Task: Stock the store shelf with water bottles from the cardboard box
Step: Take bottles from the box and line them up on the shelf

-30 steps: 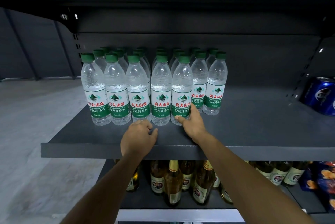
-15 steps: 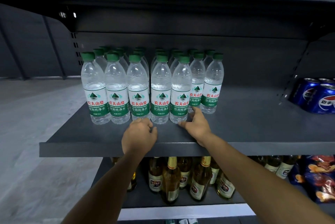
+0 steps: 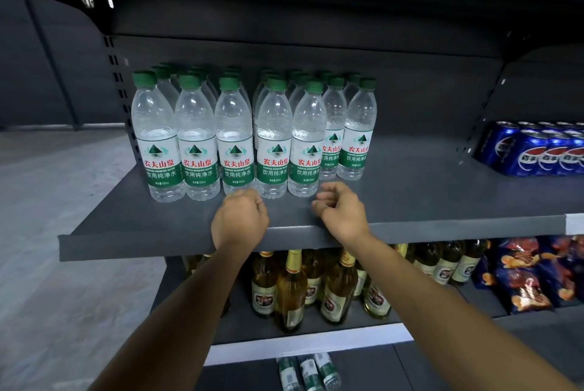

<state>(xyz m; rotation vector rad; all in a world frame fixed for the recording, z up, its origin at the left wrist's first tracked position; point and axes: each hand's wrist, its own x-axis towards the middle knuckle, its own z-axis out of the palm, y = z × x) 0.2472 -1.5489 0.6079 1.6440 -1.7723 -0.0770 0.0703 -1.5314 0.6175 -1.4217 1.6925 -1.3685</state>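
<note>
Several clear water bottles [image 3: 234, 141] with green caps and green labels stand in rows on the left half of the dark grey shelf [image 3: 442, 197]. My left hand [image 3: 240, 220] hovers over the shelf's front edge just below the middle front bottle, fingers curled, holding nothing. My right hand [image 3: 343, 210] is a little to the right, just in front of the fifth front bottle [image 3: 308, 144], its fingers loosely curled and apart from it. The cardboard box is out of view.
Blue soda cans [image 3: 534, 150] stand at the shelf's right end. Bare shelf lies between the bottles and the cans. Below are glass beer bottles [image 3: 292, 289] and snack bags [image 3: 531, 273]. More water bottles [image 3: 306, 371] show at the bottom. Grey floor lies left.
My right hand has let go of the front bottle and drawn back toward the shelf edge. The left hand stayed put. The view shifted slightly right.
</note>
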